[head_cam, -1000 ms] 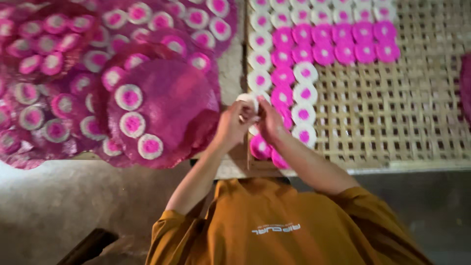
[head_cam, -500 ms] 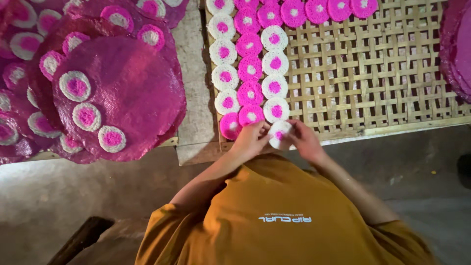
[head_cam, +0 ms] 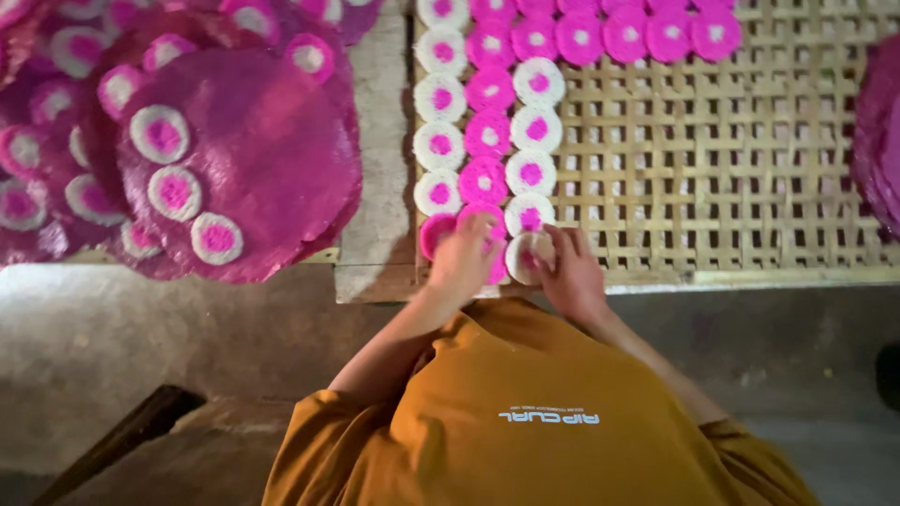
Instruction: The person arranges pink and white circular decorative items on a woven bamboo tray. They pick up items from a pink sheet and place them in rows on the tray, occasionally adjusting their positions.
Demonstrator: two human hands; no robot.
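My left hand (head_cam: 464, 258) lies fingers-down on a pink disc (head_cam: 434, 231) at the near edge of a woven bamboo tray (head_cam: 731, 187). Next to it, my right hand (head_cam: 570, 274) holds a white disc with a pink centre (head_cam: 525, 255) against the tray, at the near end of a column. Three columns of round discs (head_cam: 487, 131), white with pink centres and pink with white centres, run away from my hands. A row of pink discs (head_cam: 647, 36) crosses the tray's far edge. My orange shirt (head_cam: 544, 412) fills the lower middle.
A heap of large magenta round sheets (head_cam: 262, 159) carrying white-and-pink discs lies to the left. A bare wooden plank (head_cam: 375, 187) separates it from the tray. More magenta sheets (head_cam: 881, 141) show at the right edge. A dark wooden piece (head_cam: 122, 440) lies on the floor lower left.
Both hands came down from holding a white disc above the tray to the tray's near edge, and the disc now sits at the end of the column. The view shifted left.
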